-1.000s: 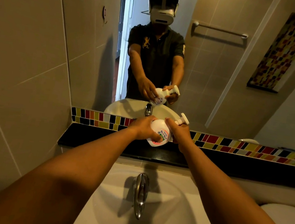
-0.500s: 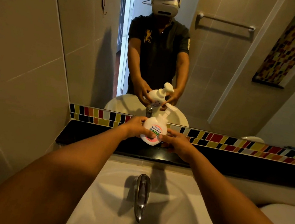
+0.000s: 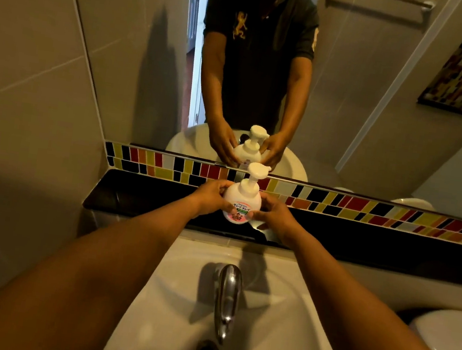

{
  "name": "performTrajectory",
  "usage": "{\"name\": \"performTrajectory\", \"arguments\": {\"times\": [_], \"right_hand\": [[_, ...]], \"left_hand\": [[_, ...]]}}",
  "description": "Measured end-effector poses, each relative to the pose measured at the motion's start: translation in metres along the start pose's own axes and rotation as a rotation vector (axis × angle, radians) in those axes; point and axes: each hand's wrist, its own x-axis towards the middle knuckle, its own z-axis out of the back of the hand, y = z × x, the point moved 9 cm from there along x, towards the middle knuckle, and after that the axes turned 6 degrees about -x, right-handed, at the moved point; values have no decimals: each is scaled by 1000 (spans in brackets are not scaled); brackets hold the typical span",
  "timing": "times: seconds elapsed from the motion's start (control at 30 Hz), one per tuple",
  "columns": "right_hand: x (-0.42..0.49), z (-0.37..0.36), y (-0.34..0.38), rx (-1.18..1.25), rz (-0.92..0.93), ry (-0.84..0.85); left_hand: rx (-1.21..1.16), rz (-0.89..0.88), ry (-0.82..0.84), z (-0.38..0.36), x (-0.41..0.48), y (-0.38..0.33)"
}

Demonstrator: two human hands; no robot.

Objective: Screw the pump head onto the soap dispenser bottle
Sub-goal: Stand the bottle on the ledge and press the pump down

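1. A person stands at a bathroom washbasin [image 3: 278, 315], both bare arms stretched forward over the bowl toward a black ledge [image 3: 138, 194] that runs along the wall behind it.
2. The soap dispenser bottle [image 3: 239, 204], white and rounded with a pink and green label facing the camera, stands upright at the black ledge, directly behind the chrome tap [image 3: 227, 299]; whether its base rests on the ledge cannot be told.
3. The pump head [image 3: 257, 170] sits on the bottle's neck, its flat white top and nozzle pointing to the right, level with the strip of multicoloured mosaic tiles [image 3: 367, 211] above the ledge.
4. The left hand [image 3: 211, 198] curls around the bottle's left side, fingers wrapped against the white body.
5. The right hand [image 3: 273, 214] cups the bottle's right side lower down, fingertips pressed on the edge of the label.
6. Neither hand touches the pump head.
7. The mirror [image 3: 338, 101] above the tiles repeats the scene: a figure in a dark polo shirt, both hands closed about the same bottle.
8. A white toilet lid [image 3: 450, 339] shows to the right of the washbasin.
9. Beige wall tiles [image 3: 30, 72] fill the space to the left of the mirror.
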Motion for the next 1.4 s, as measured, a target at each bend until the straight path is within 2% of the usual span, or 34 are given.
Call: {"name": "performTrajectory", "arguments": {"times": [0.6,0.73,0.87,1.0,1.13,1.27,1.4], "right_hand": [[13,-5,-15,25,-13,-18],[8,1,6,25,1,-2],[6,24,42,59,89,-75],[8,32,66,-73,162,-93],[11,33,69,-191,156,-142],[8,35,70,-323,111,-288],[-3,35,81,-672,46,-487]], "left_hand": [[-22,38,-9,-4,16,24],[-7,50,6,-4,17,25],[2,47,-2,-4,18,25],[-11,51,-8,-5,18,26],[-9,59,-19,-5,17,25],[-11,69,-57,-5,17,27],[28,78,-91,-5,16,25]]}}
